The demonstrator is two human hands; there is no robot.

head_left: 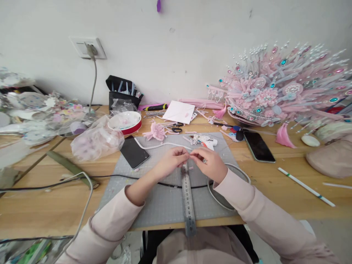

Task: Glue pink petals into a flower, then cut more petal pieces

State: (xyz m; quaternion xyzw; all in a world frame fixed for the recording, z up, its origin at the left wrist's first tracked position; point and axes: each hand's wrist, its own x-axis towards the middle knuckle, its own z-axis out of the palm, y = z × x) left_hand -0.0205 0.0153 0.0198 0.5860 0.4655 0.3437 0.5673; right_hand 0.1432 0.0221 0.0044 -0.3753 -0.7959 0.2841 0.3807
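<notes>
Both hands meet above the grey cutting mat (154, 205), fingertips almost touching. My left hand (174, 160) is closed in a pinch, and so is my right hand (207, 163); whatever is between the fingers is too small to name. A steel ruler (187, 201) lies below them, its near end past the table edge. Behind the hands runs a white cord (165, 143), partly hidden by them. Just beyond my right hand are a white tool, perhaps a glue gun (210, 143), and a small white beaded piece (198, 138). Tiny pink bits lie on the mat.
A phone (134, 152) lies left on the mat, another phone (259, 146) at right. Behind are a pink fluffy flower (155, 131), scissors (176, 129) and a red-rimmed bowl (129, 128). A large pink beaded headdress (275, 86) stands back right. A black cable (123, 176) crosses the mat.
</notes>
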